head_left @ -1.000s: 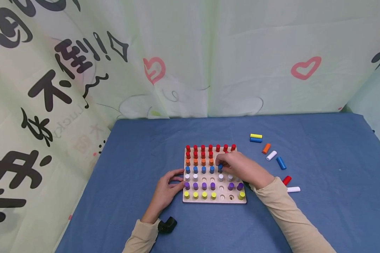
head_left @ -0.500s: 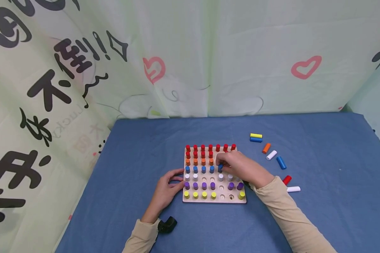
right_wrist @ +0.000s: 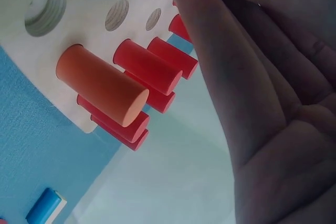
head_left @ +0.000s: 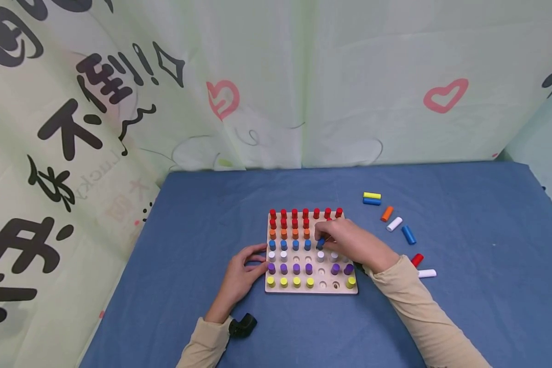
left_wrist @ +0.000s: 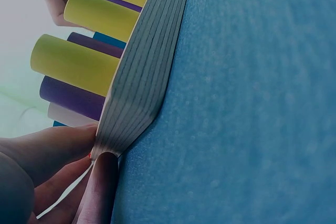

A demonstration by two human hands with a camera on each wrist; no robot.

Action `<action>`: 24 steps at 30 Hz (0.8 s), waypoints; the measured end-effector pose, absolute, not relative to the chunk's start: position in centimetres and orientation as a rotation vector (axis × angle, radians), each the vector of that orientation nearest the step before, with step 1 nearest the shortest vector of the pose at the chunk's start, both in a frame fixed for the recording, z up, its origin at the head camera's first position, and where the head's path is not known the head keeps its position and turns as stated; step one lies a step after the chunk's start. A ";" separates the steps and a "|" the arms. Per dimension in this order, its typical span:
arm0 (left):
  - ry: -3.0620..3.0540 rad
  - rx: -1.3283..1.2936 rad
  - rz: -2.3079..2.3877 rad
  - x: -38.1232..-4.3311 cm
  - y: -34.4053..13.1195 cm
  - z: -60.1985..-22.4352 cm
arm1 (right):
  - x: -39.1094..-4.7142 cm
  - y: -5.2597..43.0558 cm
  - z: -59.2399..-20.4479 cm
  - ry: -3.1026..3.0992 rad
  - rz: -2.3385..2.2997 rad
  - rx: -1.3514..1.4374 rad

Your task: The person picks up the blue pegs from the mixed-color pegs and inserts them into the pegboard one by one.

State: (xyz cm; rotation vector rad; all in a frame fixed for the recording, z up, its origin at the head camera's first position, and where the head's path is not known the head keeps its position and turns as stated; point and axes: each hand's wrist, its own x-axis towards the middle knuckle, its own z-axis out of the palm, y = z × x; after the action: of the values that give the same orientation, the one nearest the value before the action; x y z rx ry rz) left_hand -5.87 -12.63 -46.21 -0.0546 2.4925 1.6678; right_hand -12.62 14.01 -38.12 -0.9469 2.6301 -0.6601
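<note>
A wooden pegboard (head_left: 285,290) lies on the table with rows of red, orange, blue, white, purple and yellow pegs. My right hand (head_left: 351,243) is over its right part, pinching a blue peg (head_left: 320,243) at the blue row; whether the peg sits in a hole is hidden. At the board's left edge, my left hand (head_left: 240,276) rests its extended fingers and thumb. The left wrist view shows those fingertips touching the board's corner, beside a yellow peg (left_wrist: 73,64). In the right wrist view, an orange peg (right_wrist: 102,85) stands near my right hand.
Right of the board lie loose pegs: yellow (head_left: 372,196), blue (head_left: 371,202), orange (head_left: 387,213), white (head_left: 394,224), another blue one (head_left: 409,234), red (head_left: 417,259), another white one (head_left: 426,273). Bare holes show in the white, purple and yellow rows. A printed curtain (head_left: 349,102) hangs behind.
</note>
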 end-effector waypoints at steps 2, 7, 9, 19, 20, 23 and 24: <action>2.492 -0.047 1.672 -5.9 -12.6 -46.2 | -12.6 14.0 -38.1 2.633 -0.663 -0.947; 2.486 -0.049 1.673 -5.8 -12.7 -46.1 | -12.5 14.1 -38.1 2.645 -0.678 -0.972; 2.483 -0.057 1.671 -5.8 -12.6 -46.0 | -12.5 14.0 -38.2 2.647 -0.682 -0.980; 2.486 -0.038 1.684 -5.8 -12.7 -46.3 | -12.6 14.0 -38.4 2.623 -0.651 -0.953; 2.486 -0.037 1.685 -5.8 -12.7 -46.3 | -12.6 14.1 -38.4 2.623 -0.646 -0.958; 2.487 -0.037 1.685 -5.8 -12.7 -46.3 | -12.7 14.2 -38.5 2.626 -0.644 -0.958; 2.487 -0.037 1.686 -5.8 -12.7 -46.3 | -12.7 14.2 -38.6 2.626 -0.646 -0.958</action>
State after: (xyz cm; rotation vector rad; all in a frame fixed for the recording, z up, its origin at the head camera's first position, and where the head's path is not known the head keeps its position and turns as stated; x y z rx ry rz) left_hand -5.83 -12.68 -46.28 -0.0370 2.4867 1.6856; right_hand -12.67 14.19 -38.60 -0.9578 2.6264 -0.6455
